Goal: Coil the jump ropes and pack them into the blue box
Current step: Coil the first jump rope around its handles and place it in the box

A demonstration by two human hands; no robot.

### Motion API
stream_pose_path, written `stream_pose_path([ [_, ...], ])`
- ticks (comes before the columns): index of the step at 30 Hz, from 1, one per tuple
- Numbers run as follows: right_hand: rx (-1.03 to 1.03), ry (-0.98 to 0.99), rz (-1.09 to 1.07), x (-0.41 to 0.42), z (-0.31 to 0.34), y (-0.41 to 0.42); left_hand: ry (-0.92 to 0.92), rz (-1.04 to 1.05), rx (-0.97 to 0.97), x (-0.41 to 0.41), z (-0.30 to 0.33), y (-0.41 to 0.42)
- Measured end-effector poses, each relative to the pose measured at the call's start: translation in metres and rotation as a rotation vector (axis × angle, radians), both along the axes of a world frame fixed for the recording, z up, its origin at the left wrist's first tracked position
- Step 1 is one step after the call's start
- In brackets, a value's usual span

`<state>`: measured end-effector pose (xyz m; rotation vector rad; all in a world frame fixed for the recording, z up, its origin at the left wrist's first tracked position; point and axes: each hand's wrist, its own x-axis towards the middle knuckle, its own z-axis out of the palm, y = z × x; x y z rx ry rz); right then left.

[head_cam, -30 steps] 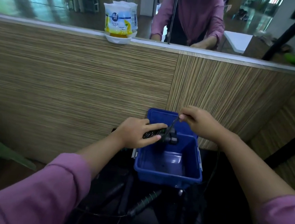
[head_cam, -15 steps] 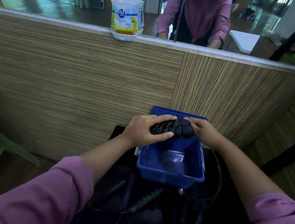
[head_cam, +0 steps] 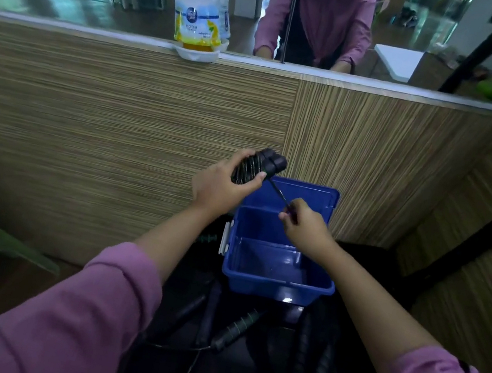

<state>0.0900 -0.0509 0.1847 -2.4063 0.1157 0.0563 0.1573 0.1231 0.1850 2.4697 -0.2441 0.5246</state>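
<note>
A person in pink sleeves winds a jump rope above an open blue plastic box [head_cam: 278, 276], its hinged lid standing up at the back. The left hand [head_cam: 221, 187] grips the pair of black ribbed rope handles [head_cam: 258, 165], fingers curled round them with the cord coiled over the grips. The right hand [head_cam: 305, 225] pinches the thin black cord [head_cam: 278, 191] between thumb and fingertips, drawing it taut from the bundle down toward the box.

Half a second ago both hands met at the bundle low over the box's far rim; now the left hand has lifted it clear above the lid, and the right has dropped away with a fresh length of cord. That reads as one more wrap in progress, so this rope is probably close to coiled but not yet packed. The box holds nothing that can be seen.

By count: one blue box, one rope in the hands. On the dark tabletop [head_cam: 372, 262] in front of the box lie more loose rope handles [head_cam: 233, 330], at least four dark grips, though the gloom makes an exact tally uncertain. One white air-freshener tub [head_cam: 196, 28] sits on the ledge above the wood-grain wall.
</note>
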Motion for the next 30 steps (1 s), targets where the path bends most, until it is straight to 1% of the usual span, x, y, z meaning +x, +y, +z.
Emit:
stream_pose_path([
  [3, 0.071, 0.043, 0.007, -0.006, 0.001, 0.003, 0.076, 0.033, 0.006, 0.004, -0.004, -0.001],
  [6, 0.146, 0.092, -0.013, -0.012, 0.002, 0.008, 0.107, 0.032, 0.071, 0.004, -0.01, -0.003],
  [9, 0.088, 0.106, -0.026, -0.015, -0.001, 0.013, 0.11, 0.06, 0.076, 0.003, -0.013, -0.006],
  [11, 0.039, 0.166, -0.029, -0.018, -0.003, 0.015, 0.093, 0.073, 0.062, 0.003, -0.012, -0.007],
  [13, -0.01, 0.219, 0.011, -0.022, -0.003, 0.019, 0.085, 0.083, 0.097, 0.002, -0.009, -0.007],
  [16, -0.001, 0.172, 0.098, -0.028, 0.003, 0.028, 0.116, 0.111, 0.211, 0.002, -0.01, -0.009],
  [19, -0.006, 0.034, 0.127, -0.029, 0.015, 0.027, 0.148, 0.112, 0.278, 0.001, -0.015, -0.011],
  [21, -0.025, -0.042, 0.119, -0.027, 0.025, 0.02, 0.143, 0.052, 0.379, 0.0, -0.02, -0.012],
  [24, -0.067, -0.093, 0.12, -0.021, 0.038, 0.003, 0.118, -0.07, 0.454, -0.005, -0.024, -0.007],
  [27, -0.073, -0.14, 0.141, -0.012, 0.045, -0.017, -0.026, -0.239, 0.503, -0.015, -0.026, 0.001],
  [30, -0.057, -0.158, 0.167, 0.0, 0.041, -0.035, -0.134, -0.4, 0.484, -0.021, -0.026, 0.001],
])
